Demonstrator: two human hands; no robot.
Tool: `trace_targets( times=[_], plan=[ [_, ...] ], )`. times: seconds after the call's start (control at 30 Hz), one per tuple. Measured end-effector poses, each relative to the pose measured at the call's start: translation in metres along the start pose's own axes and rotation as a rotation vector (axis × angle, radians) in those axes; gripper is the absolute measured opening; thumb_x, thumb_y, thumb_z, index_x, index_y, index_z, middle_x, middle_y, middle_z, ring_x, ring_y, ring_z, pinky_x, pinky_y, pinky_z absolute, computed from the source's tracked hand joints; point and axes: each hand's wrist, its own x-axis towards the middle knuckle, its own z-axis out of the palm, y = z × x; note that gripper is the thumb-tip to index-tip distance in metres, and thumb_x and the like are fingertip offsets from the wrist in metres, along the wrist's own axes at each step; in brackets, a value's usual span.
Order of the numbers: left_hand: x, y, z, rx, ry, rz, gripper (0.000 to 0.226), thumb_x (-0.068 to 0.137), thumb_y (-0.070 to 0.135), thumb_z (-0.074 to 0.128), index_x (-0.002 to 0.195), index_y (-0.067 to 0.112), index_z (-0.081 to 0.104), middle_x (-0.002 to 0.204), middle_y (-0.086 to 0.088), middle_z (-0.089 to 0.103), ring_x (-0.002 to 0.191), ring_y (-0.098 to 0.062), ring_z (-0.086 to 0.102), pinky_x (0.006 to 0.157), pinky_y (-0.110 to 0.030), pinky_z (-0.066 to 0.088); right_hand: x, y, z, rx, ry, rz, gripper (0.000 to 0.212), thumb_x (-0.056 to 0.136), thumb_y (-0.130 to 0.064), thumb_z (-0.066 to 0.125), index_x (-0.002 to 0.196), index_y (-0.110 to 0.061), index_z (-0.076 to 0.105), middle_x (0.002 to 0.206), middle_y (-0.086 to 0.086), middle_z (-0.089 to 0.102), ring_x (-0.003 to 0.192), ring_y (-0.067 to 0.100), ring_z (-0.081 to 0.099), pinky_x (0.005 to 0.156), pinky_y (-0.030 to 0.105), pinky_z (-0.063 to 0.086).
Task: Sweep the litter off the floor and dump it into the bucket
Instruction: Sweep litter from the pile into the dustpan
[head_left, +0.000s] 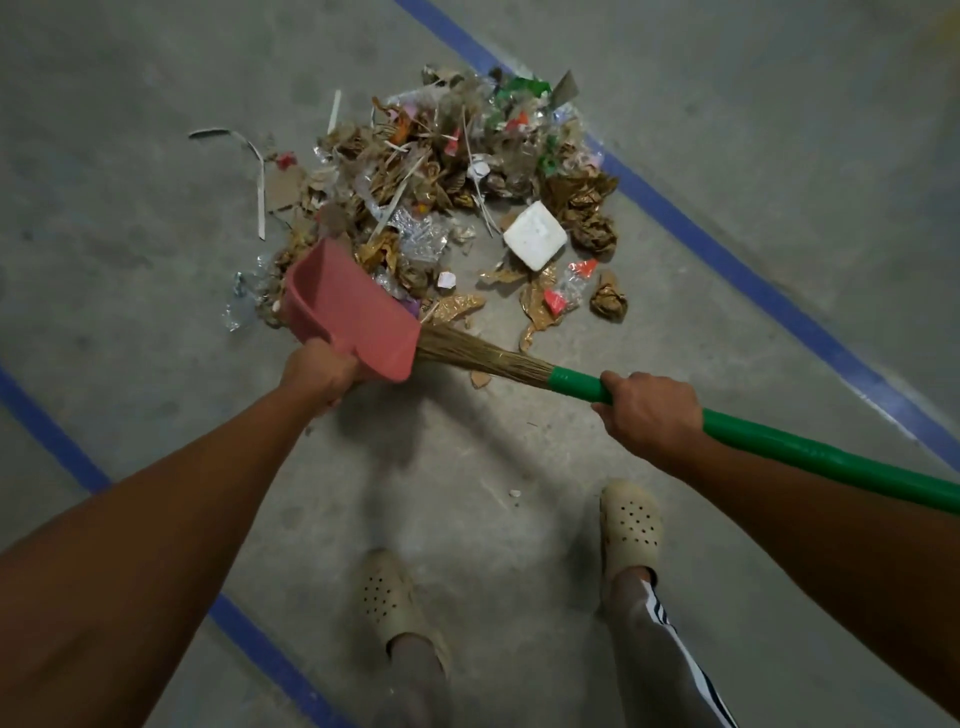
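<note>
A heap of litter (457, 171) lies on the concrete floor ahead: crumpled brown paper, clear plastic, cardboard strips and a white foam block (535, 235). My left hand (322, 371) grips the handle of a pink dustpan (348, 306), which stands tilted at the heap's near left edge. My right hand (649, 410) holds the green handle of a broom (779, 441). Its straw bristles (478, 356) reach left and disappear behind the dustpan. No bucket is in view.
Blue tape lines (727, 260) cross the grey floor on the right and on the near left (249, 639). My two feet in beige clogs (631, 525) stand just behind the heap. A few stray scraps lie near the broom.
</note>
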Motion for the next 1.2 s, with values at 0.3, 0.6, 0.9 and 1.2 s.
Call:
trace_targets(
  times=[0.3,0.6,0.9,1.2],
  plan=[
    [-0.020,0.013,-0.025,0.211,0.083,0.048,0.036,0.094,0.040,0.060,0.098,0.004,0.059,0.100,-0.021,0.065,0.092,-0.041,0.064,0.084,-0.046,0.056,0.002,0.022,-0.007,-0.008,0.074,0.015,0.037,0.104,-0.044,0.048,0.136,-0.027,0.052,0.088,0.001,0.050,0.079,0.018,0.053,0.071,0.036,0.052],
    [-0.051,-0.012,-0.041,0.054,0.126,0.047,0.059,0.070,0.053,0.048,0.106,0.009,0.062,0.098,-0.023,0.067,0.087,-0.043,0.067,0.081,-0.050,0.059,-0.003,0.051,-0.008,0.030,0.073,0.058,0.031,0.103,-0.041,0.050,0.130,-0.027,0.054,0.087,0.001,0.050,0.078,0.018,0.052,0.072,0.038,0.052],
    [-0.067,0.027,-0.009,0.153,-0.007,0.245,0.034,0.093,0.033,0.060,0.113,0.006,0.062,0.101,-0.020,0.065,0.093,-0.040,0.064,0.075,-0.038,0.048,-0.007,0.058,-0.018,0.025,0.075,0.015,0.030,0.103,-0.039,0.049,0.130,-0.025,0.054,0.090,0.002,0.049,0.081,0.019,0.050,0.069,0.036,0.043],
    [-0.061,0.031,-0.002,0.133,0.026,0.032,0.049,0.091,0.045,0.053,0.097,-0.002,0.064,0.077,-0.023,0.065,0.069,-0.034,0.068,0.066,-0.037,0.057,-0.023,0.060,-0.010,0.044,0.082,0.018,0.035,0.105,-0.041,0.046,0.136,-0.025,0.050,0.100,0.005,0.055,0.085,0.020,0.048,0.072,0.036,0.040]
  ],
)
